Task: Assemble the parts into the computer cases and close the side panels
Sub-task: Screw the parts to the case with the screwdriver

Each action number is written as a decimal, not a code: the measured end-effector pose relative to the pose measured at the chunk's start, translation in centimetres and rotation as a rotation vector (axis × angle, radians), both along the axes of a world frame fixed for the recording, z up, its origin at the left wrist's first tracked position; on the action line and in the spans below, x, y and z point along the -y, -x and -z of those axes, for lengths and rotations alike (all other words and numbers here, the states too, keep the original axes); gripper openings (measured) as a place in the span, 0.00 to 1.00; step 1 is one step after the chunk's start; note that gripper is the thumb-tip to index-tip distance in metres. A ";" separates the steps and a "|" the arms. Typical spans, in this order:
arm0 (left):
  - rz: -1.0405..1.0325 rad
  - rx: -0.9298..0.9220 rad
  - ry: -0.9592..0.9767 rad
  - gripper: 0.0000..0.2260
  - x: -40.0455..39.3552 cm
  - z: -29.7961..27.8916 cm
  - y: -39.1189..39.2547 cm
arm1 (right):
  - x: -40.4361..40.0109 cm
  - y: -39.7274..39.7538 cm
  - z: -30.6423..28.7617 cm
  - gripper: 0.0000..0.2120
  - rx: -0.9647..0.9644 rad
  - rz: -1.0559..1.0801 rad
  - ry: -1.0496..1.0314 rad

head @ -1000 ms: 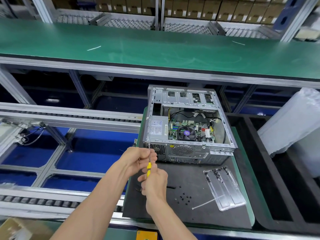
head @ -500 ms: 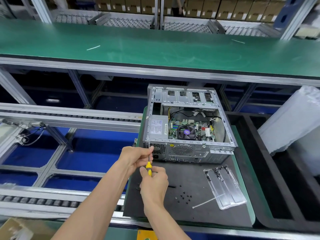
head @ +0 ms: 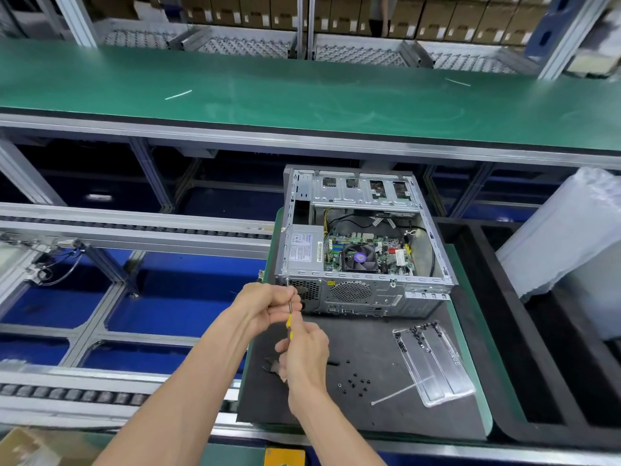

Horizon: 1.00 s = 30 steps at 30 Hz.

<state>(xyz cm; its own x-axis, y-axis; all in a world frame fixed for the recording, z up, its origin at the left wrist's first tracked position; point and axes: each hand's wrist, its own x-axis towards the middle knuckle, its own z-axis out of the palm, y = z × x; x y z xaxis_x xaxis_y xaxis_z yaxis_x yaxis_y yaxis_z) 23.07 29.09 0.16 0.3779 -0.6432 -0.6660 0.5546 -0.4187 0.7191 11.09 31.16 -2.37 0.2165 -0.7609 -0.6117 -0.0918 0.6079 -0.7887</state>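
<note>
An open silver computer case lies on a black mat, its motherboard, fan and power supply showing. My right hand grips the yellow handle of a screwdriver. Its metal shaft points up to the rear left corner of the case. My left hand pinches the shaft just below the tip. Loose black screws lie on the mat to the right of my right hand.
A clear plastic tray with several screws and a white cable tie sit on the mat's right side. Black foam bins and a white foam roll stand at right. Conveyor rails run at left, a green bench behind.
Both hands and the screwdriver stay at the case's rear left corner. The right hand has shifted slightly on the handle.
</note>
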 end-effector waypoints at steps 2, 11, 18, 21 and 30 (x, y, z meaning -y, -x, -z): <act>-0.024 0.004 -0.015 0.05 0.1 0.2 -0.2 | -0.1 0.1 0.1 0.12 -0.034 -0.042 0.064; -0.039 0.077 0.031 0.15 0.0 0.9 -0.2 | -0.4 -0.2 -0.4 0.09 -0.108 -0.013 0.260; 0.018 -0.063 0.115 0.07 -0.8 1.4 -0.2 | -0.1 -0.5 -0.9 0.16 0.297 0.098 -0.213; 0.003 -0.022 0.061 0.04 -0.5 1.1 -0.3 | 0.2 -0.7 -0.7 0.16 0.353 0.129 -0.288; -0.046 0.017 0.023 0.06 -0.3 1.3 -0.3 | -0.7 -0.4 -0.1 0.10 -0.109 0.006 0.229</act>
<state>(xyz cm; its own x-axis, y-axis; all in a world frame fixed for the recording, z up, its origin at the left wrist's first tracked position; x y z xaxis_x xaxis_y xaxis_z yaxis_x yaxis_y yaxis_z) 23.34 29.38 -1.11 0.4184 -0.6400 -0.6445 0.5602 -0.3766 0.7378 11.44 31.82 -2.28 0.1537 -0.8832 -0.4431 -0.1802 0.4158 -0.8914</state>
